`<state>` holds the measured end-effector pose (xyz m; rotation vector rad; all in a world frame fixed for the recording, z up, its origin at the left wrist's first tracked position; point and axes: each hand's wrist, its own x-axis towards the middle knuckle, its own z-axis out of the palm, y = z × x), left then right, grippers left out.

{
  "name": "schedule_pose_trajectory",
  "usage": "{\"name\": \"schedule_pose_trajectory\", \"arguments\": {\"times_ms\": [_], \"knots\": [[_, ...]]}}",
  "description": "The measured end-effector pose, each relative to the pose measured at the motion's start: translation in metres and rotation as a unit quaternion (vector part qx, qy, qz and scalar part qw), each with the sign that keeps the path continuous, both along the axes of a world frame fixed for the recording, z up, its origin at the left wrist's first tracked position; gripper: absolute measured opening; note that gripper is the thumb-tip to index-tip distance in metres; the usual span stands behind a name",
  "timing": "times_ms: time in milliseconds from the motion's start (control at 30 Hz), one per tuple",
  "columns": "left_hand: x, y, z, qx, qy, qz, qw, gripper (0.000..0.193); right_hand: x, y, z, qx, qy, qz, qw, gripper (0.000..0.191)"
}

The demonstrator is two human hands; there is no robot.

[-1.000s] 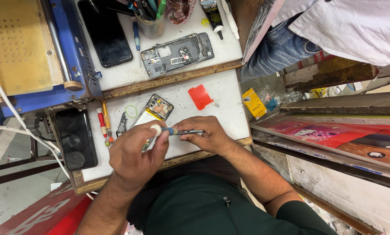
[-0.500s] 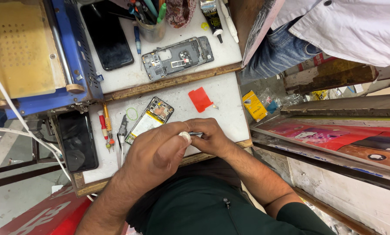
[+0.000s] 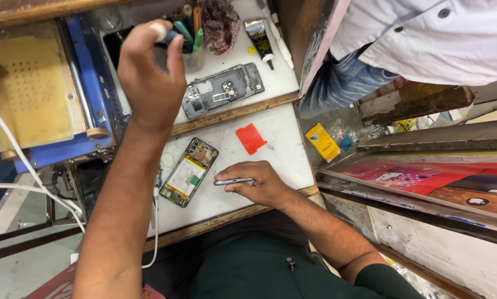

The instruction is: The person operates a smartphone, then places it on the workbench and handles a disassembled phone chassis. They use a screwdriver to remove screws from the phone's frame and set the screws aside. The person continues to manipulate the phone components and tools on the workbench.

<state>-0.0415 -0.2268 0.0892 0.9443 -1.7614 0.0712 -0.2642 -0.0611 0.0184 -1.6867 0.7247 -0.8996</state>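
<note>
Your left hand [image 3: 149,77] has lifted away from the bench since a second ago and is now up at the tool cup [image 3: 192,55], fingers pinched together on a white-capped tool [image 3: 161,31] at the cup's mouth; the work at the bench is paused while that tool sits at the cup. The cup holds several green- and brown-handled tools (I can't tell how many). Below, the opened phone [image 3: 188,171] lies alone on the white bench [image 3: 270,160]. Your right hand [image 3: 258,182] has stayed put, clamped on a thin silver frame piece [image 3: 233,181], edge-on against the bench.
</note>
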Motion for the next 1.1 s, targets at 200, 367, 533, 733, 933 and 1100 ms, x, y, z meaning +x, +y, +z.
{"name": "schedule_pose_trajectory", "arguments": {"times_ms": [200,367,533,733,933,1100], "knots": [[-0.017,-0.035,0.001,0.048,-0.093,0.088,0.991,0.026,-0.001,0.001,0.003,0.017,-0.001,-0.002,1.0,0.025],[-0.031,-0.063,0.006,0.291,-0.104,0.16,0.938,0.024,-0.002,-0.001,0.003,0.014,0.015,0.001,1.0,0.026],[-0.033,-0.07,0.014,0.377,0.074,0.11,0.917,0.022,0.0,0.0,0.003,0.017,0.014,0.002,1.0,0.025],[-0.03,-0.062,0.008,0.213,0.401,-0.035,0.89,0.025,-0.002,0.002,0.001,0.009,0.008,0.002,1.0,0.026],[-0.011,-0.052,0.0,0.137,0.484,-0.004,0.864,0.028,-0.001,0.003,-0.001,0.014,0.004,0.005,1.0,0.026],[0.009,-0.03,0.002,0.185,0.65,-0.061,0.734,0.023,0.0,0.004,0.0,0.009,0.006,-0.001,1.0,0.026]]}}
